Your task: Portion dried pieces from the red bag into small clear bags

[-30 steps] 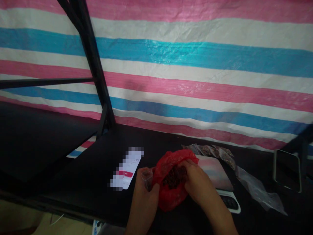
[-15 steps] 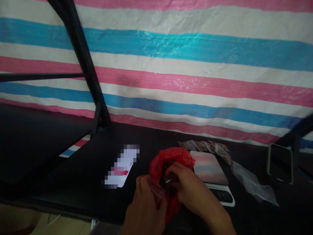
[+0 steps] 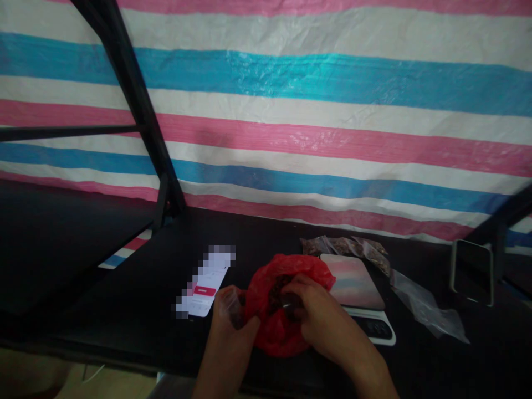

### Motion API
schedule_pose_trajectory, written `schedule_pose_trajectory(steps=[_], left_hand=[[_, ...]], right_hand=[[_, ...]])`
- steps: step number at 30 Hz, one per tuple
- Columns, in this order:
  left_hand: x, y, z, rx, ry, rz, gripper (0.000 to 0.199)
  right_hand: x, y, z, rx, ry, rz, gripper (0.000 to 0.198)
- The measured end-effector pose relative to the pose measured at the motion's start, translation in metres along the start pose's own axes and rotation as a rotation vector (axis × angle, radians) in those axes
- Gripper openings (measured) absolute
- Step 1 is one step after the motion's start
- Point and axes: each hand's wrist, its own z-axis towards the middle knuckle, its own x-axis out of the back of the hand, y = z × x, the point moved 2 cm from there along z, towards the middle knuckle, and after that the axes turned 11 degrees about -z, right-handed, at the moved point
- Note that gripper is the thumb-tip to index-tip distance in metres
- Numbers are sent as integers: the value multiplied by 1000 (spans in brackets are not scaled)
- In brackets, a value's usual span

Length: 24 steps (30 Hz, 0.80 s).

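An open red plastic bag (image 3: 280, 339) stands on the black table with dark brown, grainy contents (image 3: 274, 293) in its mouth. My right hand (image 3: 322, 310) reaches into that mouth, fingers closed round a small, shiny, dark, cup-like thing (image 3: 292, 302). Its exact kind does not show. At the red bag's left side, my left hand (image 3: 224, 338) is closed on a small clear plastic bag (image 3: 231, 305); the thumb lies close to the red bag's edge. What is inside the clear bag is too blurred to tell.
A digital scale (image 3: 353, 282) with a metal plate sits just right of the red bag. Behind it lie several filled clear packets (image 3: 344, 246). Flat clear bags (image 3: 430, 307) and a phone (image 3: 472, 274) are farther right. A white, partly blurred-out flat thing (image 3: 210, 282) lies left.
My left hand has moved left with the clear bag, from over the red bag to beside it. The red bag's mouth spreads wider. My right hand stays inside.
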Motion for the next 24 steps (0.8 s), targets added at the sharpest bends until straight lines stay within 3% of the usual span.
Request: schedule_pose_trajectory(steps=[6, 14, 18, 24], left_hand=[[4, -3, 9, -109, 51, 2, 37], [-7, -6, 10, -41, -28, -137, 35], [-10, -9, 10, 5, -60, -246, 41], [-11, -15, 15, 25, -113, -304, 42]], right_hand=[[-1, -2, 4, 11, 25, 58, 56], [-7, -11, 14, -94, 115, -108, 52], [-11, -14, 17, -26, 87, -26, 59], [-14, -11, 22, -28, 125, 54, 43]])
